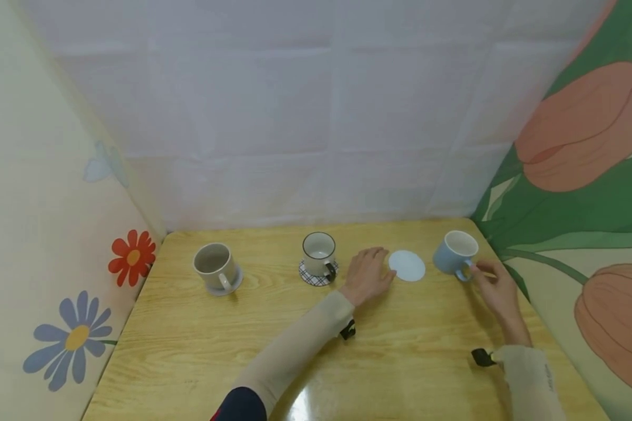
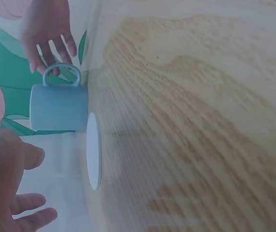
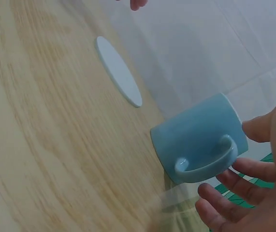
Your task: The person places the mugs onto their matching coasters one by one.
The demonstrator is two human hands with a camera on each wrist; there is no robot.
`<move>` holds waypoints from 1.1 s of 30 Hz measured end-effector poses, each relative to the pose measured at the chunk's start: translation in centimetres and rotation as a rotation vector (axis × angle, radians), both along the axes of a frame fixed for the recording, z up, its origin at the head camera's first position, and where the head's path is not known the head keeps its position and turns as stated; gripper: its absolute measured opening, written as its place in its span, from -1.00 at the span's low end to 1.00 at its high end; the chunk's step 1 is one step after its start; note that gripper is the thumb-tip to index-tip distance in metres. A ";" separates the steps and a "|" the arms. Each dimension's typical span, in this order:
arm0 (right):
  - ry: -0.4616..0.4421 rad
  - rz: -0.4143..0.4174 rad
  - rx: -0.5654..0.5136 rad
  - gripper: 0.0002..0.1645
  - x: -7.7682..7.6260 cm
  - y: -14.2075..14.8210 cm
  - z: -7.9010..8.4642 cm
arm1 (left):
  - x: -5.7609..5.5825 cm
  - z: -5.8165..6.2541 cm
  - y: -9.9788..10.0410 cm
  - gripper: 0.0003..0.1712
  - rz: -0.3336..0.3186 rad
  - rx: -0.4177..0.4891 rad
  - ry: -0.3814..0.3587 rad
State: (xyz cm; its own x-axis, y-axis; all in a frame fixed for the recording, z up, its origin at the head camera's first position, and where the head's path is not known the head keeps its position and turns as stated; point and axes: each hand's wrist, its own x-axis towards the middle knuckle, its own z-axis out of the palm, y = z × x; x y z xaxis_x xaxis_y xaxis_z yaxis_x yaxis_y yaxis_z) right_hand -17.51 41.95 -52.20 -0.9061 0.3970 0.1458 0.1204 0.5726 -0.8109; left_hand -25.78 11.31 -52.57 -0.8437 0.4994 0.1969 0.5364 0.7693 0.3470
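A light blue mug [image 1: 446,257] with a white inside stands upright on the table at the far right. My right hand [image 1: 497,290] is beside its handle, fingers spread; in the right wrist view the thumb [image 3: 257,129] is close to the rim and the fingertips are right by the handle. To the left of the mug lies a round white coaster [image 1: 407,266], flat on the wood. My left hand [image 1: 366,276] is at the coaster's left side with fingers extended and nothing held. In the left wrist view its thumb and fingers are apart, beside the coaster [image 2: 94,152].
A white mug with a dark rim [image 1: 316,263] stands on a checked coaster [image 1: 313,280] left of my left hand. Farther left, a grey-beige mug [image 1: 213,272] sits on a pale coaster [image 1: 236,283]. A white cloth backdrop [image 1: 274,128] and painted side panels enclose the wooden table [image 1: 200,351].
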 end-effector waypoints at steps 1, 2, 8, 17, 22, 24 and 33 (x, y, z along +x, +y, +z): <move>-0.001 0.007 0.003 -0.40 0.0 0.0 -0.1 | 0.0 0.0 0.0 -0.33 0.000 -0.008 0.001; -0.002 0.015 0.002 -0.40 0.0 0.0 -0.3 | 0.0 0.0 0.1 -0.32 0.001 -0.014 -0.003; -0.055 0.064 -0.019 -0.35 0.0 0.1 -1.1 | -0.3 -0.2 0.5 -0.32 0.004 -0.044 -0.037; -0.085 0.074 -0.031 -0.28 -0.2 0.1 -1.7 | -0.5 -0.1 1.1 -0.35 0.000 -0.045 -0.023; -0.045 0.129 -0.087 -0.26 -0.3 0.0 -1.7 | -0.5 -0.4 1.5 -0.35 0.005 -0.039 -0.023; -0.009 0.149 -0.217 -0.32 -0.3 -0.1 -1.7 | -0.6 -0.5 1.7 -0.34 0.009 -0.036 -0.043; 0.071 0.215 -0.534 -0.44 -0.5 -0.2 -2.1 | -1.2 -2.0 2.2 -0.31 0.019 -0.041 -0.116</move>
